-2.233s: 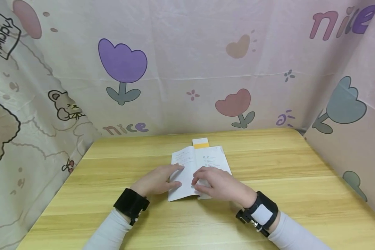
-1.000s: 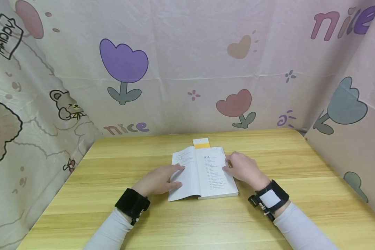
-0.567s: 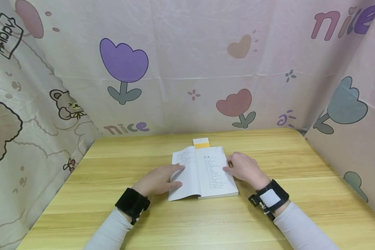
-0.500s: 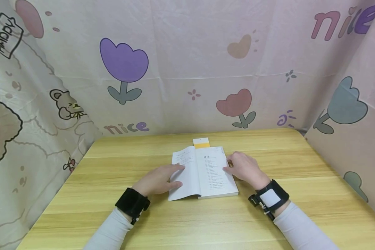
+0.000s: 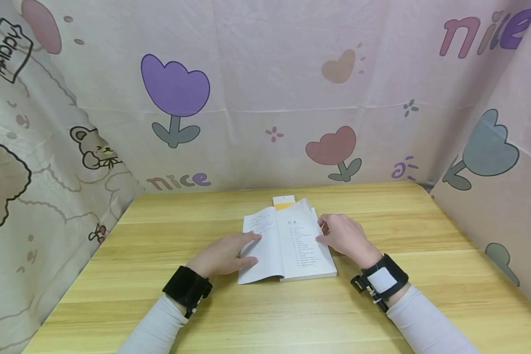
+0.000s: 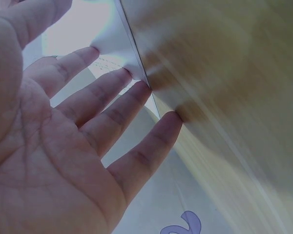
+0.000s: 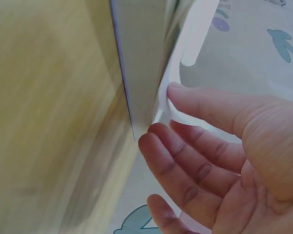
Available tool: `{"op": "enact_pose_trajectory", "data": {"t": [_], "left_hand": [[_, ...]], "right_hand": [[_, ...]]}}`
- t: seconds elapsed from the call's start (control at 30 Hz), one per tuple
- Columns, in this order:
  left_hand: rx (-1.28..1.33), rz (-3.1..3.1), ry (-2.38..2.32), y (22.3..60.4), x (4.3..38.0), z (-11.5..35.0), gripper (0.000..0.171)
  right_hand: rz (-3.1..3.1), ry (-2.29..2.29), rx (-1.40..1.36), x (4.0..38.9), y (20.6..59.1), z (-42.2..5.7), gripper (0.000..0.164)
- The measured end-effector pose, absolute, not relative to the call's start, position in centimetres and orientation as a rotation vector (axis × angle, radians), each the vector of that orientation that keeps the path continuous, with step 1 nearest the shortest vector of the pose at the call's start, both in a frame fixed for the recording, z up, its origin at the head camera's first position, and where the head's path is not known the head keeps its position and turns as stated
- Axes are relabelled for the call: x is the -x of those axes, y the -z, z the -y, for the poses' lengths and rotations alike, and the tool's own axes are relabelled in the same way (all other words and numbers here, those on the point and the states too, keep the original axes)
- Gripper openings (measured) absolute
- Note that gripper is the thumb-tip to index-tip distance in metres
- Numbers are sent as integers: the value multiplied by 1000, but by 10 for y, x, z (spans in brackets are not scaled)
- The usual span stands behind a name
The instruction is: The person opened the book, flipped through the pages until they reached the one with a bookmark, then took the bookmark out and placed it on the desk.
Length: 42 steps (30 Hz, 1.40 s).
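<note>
an open paperback book with white printed pages [image 5: 307, 253] lies on the table between the 2 hands, its spine line running away from the person. its right-hand white leaf, headed by larger print over a column of short lines [image 5: 298, 236], has its far corner bent up off the page block. the right hand [image 5: 347, 238] is at that leaf's outer edge, thumb against the paper and fingers curled in, pinching it; how firmly, i cannot tell. the left hand [image 5: 223, 253] has its fingers spread over the curved, mostly blank left-hand page [image 5: 265, 270], resting there and gripping nothing. judging by this, the work looks like leafing through: the book is opened and 1 leaf is partly raised, while carrying that leaf across and flattening it remain undone. just beyond the book's top edge a flat white-and-yellow card [image 5: 284, 200] pokes out; whether it is tucked inside or lies beneath is hidden. i see no container in any view. around these spreads the yellow wood-grain table [image 5: 265, 319], backed by pale pink fabric printed with flowers [image 5: 256, 59].
</note>
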<state>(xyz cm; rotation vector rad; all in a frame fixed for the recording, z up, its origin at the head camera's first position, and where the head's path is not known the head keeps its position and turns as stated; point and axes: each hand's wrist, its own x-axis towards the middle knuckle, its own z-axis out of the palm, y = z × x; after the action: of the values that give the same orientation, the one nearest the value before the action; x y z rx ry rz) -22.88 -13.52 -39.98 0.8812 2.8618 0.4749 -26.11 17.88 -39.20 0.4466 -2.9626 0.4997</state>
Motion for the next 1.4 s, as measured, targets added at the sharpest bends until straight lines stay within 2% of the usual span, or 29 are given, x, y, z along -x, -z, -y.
{"op": "enact_pose_trajectory", "data": {"t": [0.2, 0.93, 1.27, 1.4], "left_hand": [[-867, -2867, -448, 400, 229, 135, 63], [-895, -2851, -412, 402, 228, 132, 66], [-843, -2871, -484, 403, 225, 129, 74], [-870, -2869, -486, 402, 226, 129, 70]], "right_hand": [[2935, -499, -469, 261, 392, -180, 16], [2976, -449, -444, 264, 393, -184, 28], [2913, -605, -489, 264, 384, -187, 18], [2857, -685, -547, 263, 379, -187, 23]]}}
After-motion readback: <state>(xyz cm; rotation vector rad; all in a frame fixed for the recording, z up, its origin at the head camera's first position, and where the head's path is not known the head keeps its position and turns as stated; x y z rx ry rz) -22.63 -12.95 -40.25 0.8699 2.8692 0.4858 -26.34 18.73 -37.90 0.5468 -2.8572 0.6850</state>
